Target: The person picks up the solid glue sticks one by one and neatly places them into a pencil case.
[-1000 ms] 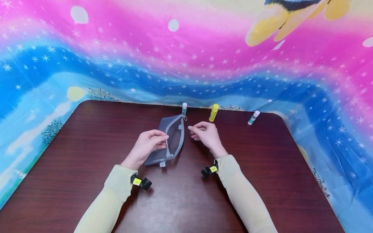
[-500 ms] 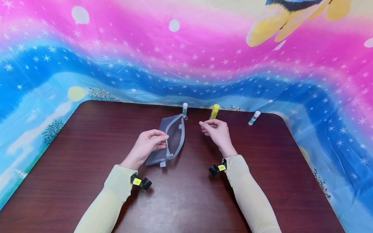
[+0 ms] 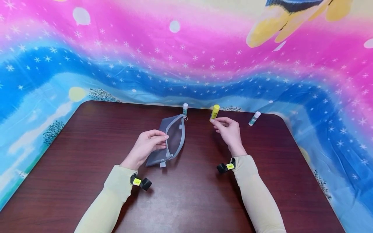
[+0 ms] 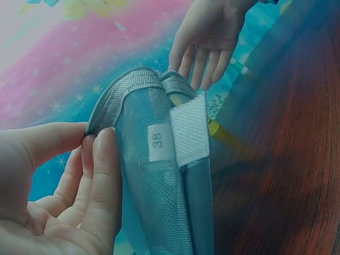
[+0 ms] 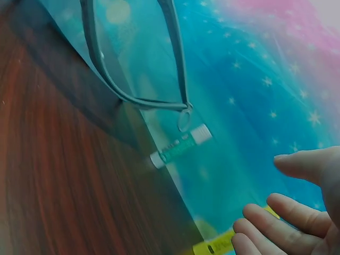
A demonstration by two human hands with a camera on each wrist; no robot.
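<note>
My left hand (image 3: 145,145) pinches the zipped edge of a grey mesh zipper pouch (image 3: 166,123) between thumb and fingers. The pouch's mouth gapes toward the right, and a white size tag (image 4: 160,142) shows in the left wrist view. My right hand (image 3: 230,131) is beside the lower end of a yellow glue stick (image 3: 215,111) that stands near the table's back edge. In the right wrist view its thumb and fingers are spread apart, partly covering the yellow stick. A white-capped green glue stick (image 3: 185,110) stands just behind the pouch's zipper ring.
Another white-capped green glue stick (image 3: 254,118) is at the back right of the dark brown table (image 3: 87,155). A colourful printed cloth (image 3: 140,64) rises behind the table and along its sides. Small black cameras are strapped to both wrists.
My right hand has moved away from the pouch, to the right and slightly back, reaching the yellow glue stick. My left hand and the pouch have stayed in place.
</note>
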